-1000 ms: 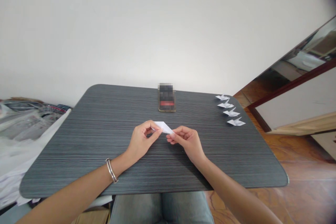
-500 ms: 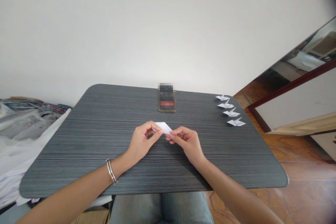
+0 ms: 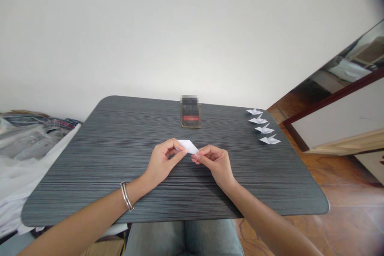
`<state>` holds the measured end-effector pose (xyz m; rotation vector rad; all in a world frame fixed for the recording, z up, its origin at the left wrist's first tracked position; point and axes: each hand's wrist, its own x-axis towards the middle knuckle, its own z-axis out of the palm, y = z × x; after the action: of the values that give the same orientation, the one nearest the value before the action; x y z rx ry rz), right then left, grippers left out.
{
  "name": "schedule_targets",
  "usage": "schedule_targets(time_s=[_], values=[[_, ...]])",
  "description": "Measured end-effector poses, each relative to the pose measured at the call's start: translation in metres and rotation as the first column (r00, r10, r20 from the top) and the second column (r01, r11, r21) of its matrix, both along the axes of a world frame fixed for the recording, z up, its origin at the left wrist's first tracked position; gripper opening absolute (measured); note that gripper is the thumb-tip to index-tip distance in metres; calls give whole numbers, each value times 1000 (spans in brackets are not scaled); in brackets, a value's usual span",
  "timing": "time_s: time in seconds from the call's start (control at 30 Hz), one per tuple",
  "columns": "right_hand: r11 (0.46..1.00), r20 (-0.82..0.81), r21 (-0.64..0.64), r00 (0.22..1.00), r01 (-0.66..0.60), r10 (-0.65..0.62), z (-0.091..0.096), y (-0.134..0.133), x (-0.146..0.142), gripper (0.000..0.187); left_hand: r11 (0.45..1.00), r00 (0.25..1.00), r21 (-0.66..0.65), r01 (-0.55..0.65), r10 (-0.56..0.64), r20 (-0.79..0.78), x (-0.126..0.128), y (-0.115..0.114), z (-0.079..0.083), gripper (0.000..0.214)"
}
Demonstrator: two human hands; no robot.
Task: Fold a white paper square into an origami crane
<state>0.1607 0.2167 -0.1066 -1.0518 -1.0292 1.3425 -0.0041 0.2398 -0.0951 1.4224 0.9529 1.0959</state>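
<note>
Between my two hands is a small folded piece of white paper [image 3: 187, 145], held just above the dark table [image 3: 120, 128]. My left hand [image 3: 163, 159] pinches its left part between thumb and fingers, which cover that end. The thumb and fingertips of my right hand [image 3: 215, 164] are closed on the pointed lower right corner. Several white folded-paper cranes stand in a row at the table's right side, the nearest crane [image 3: 270, 140] lowest in view and the farthest crane [image 3: 254, 111] by the back corner.
A phone [image 3: 191, 114], its screen blurred out, is at the back middle of the table near the white wall [image 3: 180, 28]. Clear plastic and white cloth [image 3: 24, 160] are heaped left of the table. To the right lies a wooden floor [image 3: 345, 192].
My right hand has shifted slightly to the right, and more of the folded paper's right corner shows. My left hand stays nearly in place.
</note>
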Motion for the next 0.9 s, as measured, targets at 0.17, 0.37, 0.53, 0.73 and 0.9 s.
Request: schedule_targets(time_s=[0.17,0.37,0.53,0.73,0.9], values=[[999,2,13,999,42,-42,3,-2,-1,12,998,997,-48,32,-28,67,1,0,0,12],[999,0,-12,999,46,-46,6,-3,-4,16,998,999,-60,13,-10,47,3,-2,1,15],[999,-4,-18,999,45,-45,6,-3,-3,16,998,999,-61,-4,6,36,4,-3,2,15],[999,43,-31,998,40,-39,4,-3,-1,14,996,999,-92,2,3,52,3,-3,2,15],[998,106,-2,993,55,-55,3,-2,1,13,997,998,-78,-21,25,54,1,-1,2,14]])
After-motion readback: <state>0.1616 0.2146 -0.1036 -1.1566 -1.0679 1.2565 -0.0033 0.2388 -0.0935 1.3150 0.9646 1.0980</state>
